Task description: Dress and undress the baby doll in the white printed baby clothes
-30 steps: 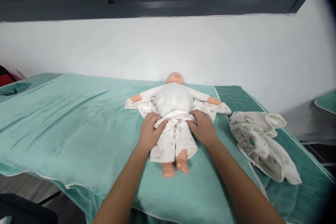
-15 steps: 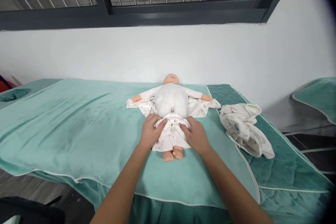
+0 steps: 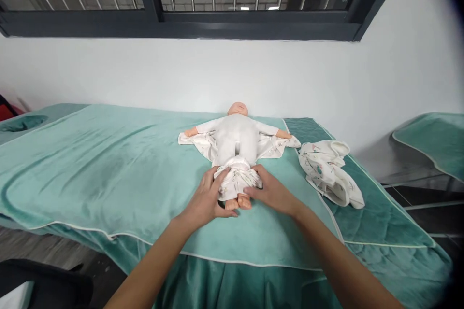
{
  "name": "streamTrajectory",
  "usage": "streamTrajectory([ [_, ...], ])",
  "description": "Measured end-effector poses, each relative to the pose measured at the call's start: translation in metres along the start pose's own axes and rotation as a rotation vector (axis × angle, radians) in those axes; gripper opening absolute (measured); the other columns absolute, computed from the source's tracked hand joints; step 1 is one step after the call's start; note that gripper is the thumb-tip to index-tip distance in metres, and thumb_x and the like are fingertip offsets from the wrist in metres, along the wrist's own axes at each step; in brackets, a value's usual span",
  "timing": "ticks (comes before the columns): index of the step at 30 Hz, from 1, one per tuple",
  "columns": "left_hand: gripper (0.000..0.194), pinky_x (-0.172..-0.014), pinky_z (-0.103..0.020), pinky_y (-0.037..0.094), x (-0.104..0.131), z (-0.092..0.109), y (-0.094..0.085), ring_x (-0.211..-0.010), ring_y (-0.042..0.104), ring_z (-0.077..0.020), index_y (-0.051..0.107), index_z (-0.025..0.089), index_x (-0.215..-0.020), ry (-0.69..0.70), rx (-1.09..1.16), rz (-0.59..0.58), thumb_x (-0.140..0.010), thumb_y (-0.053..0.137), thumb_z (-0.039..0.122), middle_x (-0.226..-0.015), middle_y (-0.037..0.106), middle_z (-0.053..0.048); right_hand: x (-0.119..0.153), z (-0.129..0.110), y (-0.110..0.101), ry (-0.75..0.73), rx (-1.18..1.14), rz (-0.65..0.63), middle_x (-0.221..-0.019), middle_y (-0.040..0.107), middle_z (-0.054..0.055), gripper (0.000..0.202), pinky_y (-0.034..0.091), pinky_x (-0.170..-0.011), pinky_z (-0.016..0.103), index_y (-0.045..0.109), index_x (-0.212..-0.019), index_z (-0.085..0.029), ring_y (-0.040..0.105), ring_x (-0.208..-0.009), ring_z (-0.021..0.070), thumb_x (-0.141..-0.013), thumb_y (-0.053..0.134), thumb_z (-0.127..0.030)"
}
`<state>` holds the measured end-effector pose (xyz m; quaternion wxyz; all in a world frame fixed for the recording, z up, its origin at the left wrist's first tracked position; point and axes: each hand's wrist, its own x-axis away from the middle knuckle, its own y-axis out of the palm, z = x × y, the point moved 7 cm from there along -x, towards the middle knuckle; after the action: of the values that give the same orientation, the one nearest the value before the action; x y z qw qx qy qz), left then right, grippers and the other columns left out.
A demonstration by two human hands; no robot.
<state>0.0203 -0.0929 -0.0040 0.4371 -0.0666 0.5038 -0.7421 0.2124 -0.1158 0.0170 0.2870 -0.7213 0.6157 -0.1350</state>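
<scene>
A baby doll point(image 3: 237, 133) lies on its back with its arms spread, its white torso bare at the front. An open printed baby top point(image 3: 273, 147) is spread beneath its arms. Small white printed pants point(image 3: 235, 181) are bunched around its lower legs, and the feet point(image 3: 243, 201) stick out below. My left hand point(image 3: 203, 200) is curled around the left side of the pants, one digit reaching under the doll's foot. On the other side, my right hand point(image 3: 272, 192) pinches the gathered fabric between thumb and fingers.
A folded printed baby garment point(image 3: 328, 171) lies to the right on the darker green quilted cover point(image 3: 384, 217). Light green cloth point(image 3: 119, 174) covers the bed. Behind it are a white wall and a barred window point(image 3: 232, 24). A black object point(image 3: 43, 282) stands at the lower left.
Both hands have shifted from the waistband lower along the pants, which are now more bunched. The left hand has turned toward the feet. The camera view has moved slightly.
</scene>
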Motion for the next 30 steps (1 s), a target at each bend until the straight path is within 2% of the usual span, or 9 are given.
streamTrajectory([
  [2,0.112,-0.113,-0.053,0.035,-0.003,0.004,-0.003,-0.137,0.032,-0.0368,0.024,0.03,-0.152,0.008,-0.037,0.034,-0.061,0.082,0.059,-0.146,0.03,-0.015,0.009,-0.007,0.003,-0.059,0.027,-0.046,-0.122,0.057,0.007,0.079,0.045,-0.092,0.038,0.044,-0.127,-0.022,0.055,-0.11,0.0256,-0.066,0.08,-0.055],
  [4,0.102,-0.11,-0.051,0.038,-0.008,0.008,-0.007,-0.132,0.037,-0.0345,0.029,0.03,-0.149,0.029,-0.071,0.061,-0.065,0.082,0.053,-0.142,0.036,-0.013,0.014,-0.01,0.002,-0.094,0.111,-0.005,-0.127,0.053,0.011,0.093,0.042,-0.099,0.043,0.041,-0.131,-0.021,0.051,-0.119,0.0296,-0.056,0.087,-0.052],
  [8,0.091,-0.103,-0.048,0.042,-0.022,0.016,-0.015,-0.121,0.045,-0.0325,0.039,0.025,-0.143,0.085,-0.133,0.088,-0.067,0.081,0.053,-0.131,0.046,-0.014,0.011,-0.013,-0.005,-0.064,0.203,0.114,-0.118,0.058,0.01,0.073,0.044,-0.094,0.042,0.045,-0.126,-0.02,0.055,-0.112,0.0287,-0.067,0.079,-0.047],
  [13,0.075,-0.096,-0.044,0.045,-0.033,0.026,-0.02,-0.112,0.053,-0.0293,0.049,0.026,-0.133,0.149,-0.173,-0.014,-0.07,0.079,0.051,-0.118,0.056,-0.009,0.001,-0.016,-0.015,0.06,0.174,0.048,-0.103,0.066,0.004,0.05,0.046,-0.074,0.031,0.05,-0.115,-0.022,0.062,-0.091,0.0223,-0.078,0.068,-0.051],
  [20,0.053,-0.08,-0.033,0.047,-0.037,0.029,-0.042,-0.103,0.063,-0.0254,0.051,0.032,-0.129,-0.048,-0.057,-0.069,-0.08,0.071,0.039,-0.127,0.062,-0.002,-0.01,-0.023,-0.029,0.107,0.302,-0.009,-0.099,0.069,0.004,0.041,0.04,-0.066,0.028,0.055,-0.102,-0.023,0.063,-0.086,0.0232,-0.078,0.066,-0.054],
  [25,0.039,-0.082,-0.034,0.047,-0.024,0.046,-0.052,-0.099,0.064,-0.0246,0.057,0.033,-0.119,-0.099,-0.027,-0.044,-0.081,0.065,0.031,-0.119,0.067,0.001,0.0,-0.033,-0.021,0.11,0.429,-0.008,-0.092,0.07,0.006,0.026,0.037,-0.062,0.028,0.054,-0.098,-0.022,0.064,-0.082,0.025,-0.082,0.061,-0.041],
  [27,0.042,-0.081,-0.033,0.047,-0.018,0.055,-0.056,-0.096,0.064,-0.0244,0.058,0.032,-0.118,-0.104,0.014,-0.062,-0.078,0.065,0.028,-0.116,0.067,0.001,0.007,-0.041,-0.019,0.103,0.426,-0.025,-0.094,0.071,0.008,0.029,0.038,-0.063,0.028,0.055,-0.102,-0.02,0.064,-0.084,0.0257,-0.079,0.064,-0.037],
  [30,0.046,-0.078,-0.031,0.049,-0.012,0.072,-0.066,-0.093,0.064,-0.0231,0.058,0.03,-0.117,-0.1,0.134,-0.166,-0.072,0.067,0.026,-0.11,0.068,0.0,0.017,-0.06,-0.023,0.062,0.329,-0.113,-0.105,0.069,0.009,0.049,0.042,-0.069,0.028,0.055,-0.112,-0.019,0.064,-0.092,0.0255,-0.07,0.075,-0.036],
])
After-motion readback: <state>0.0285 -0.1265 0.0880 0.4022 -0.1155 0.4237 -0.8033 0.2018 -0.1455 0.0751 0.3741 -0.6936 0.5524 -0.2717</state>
